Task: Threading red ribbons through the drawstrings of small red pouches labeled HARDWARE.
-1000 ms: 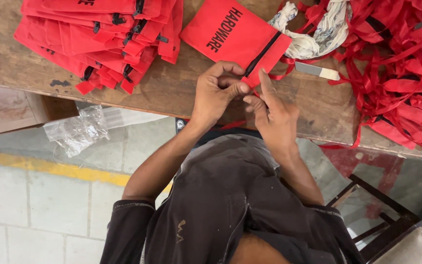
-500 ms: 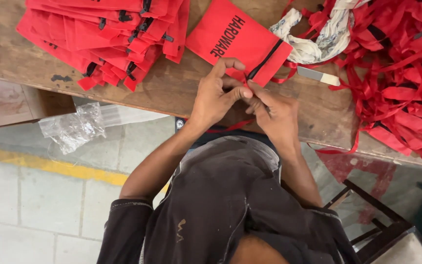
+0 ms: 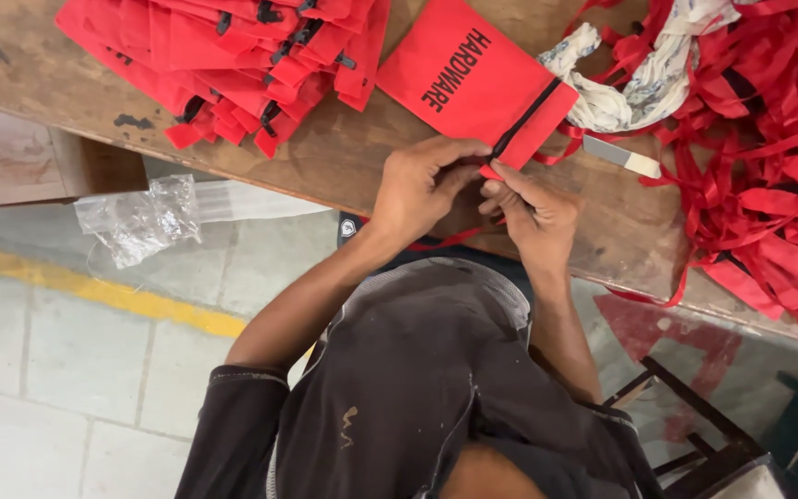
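Head view, nearest first: leaning over in a dark shirt, stretching both forearms up to the near edge of the wooden tabletop. Meeting at that edge, left hand and right hand working on the near corner of a red pouch lying flat, slightly slanted, on the wood. Left grip closing down, thumb against curled fingers, clamping the corner where the black band ends; right grip pinching together on that same corner from the other side, fingertips almost touching the left ones, though hiding exactly what sits between them. Judging the pouch as light, thin, limp fabric, folding and sliding easily, not fragile; taking it best by the stiffer banded edge or a corner, as both hands are doing. Trailing under the wrists, a loose red strip. Lying just right of the pouch, a flat pale tool and a white patterned cloth. Piling up farther left, a stack of red pouches; tangling at far right, a heap of red strips. Sagging below the tabletop's left end, a clear plastic bag.
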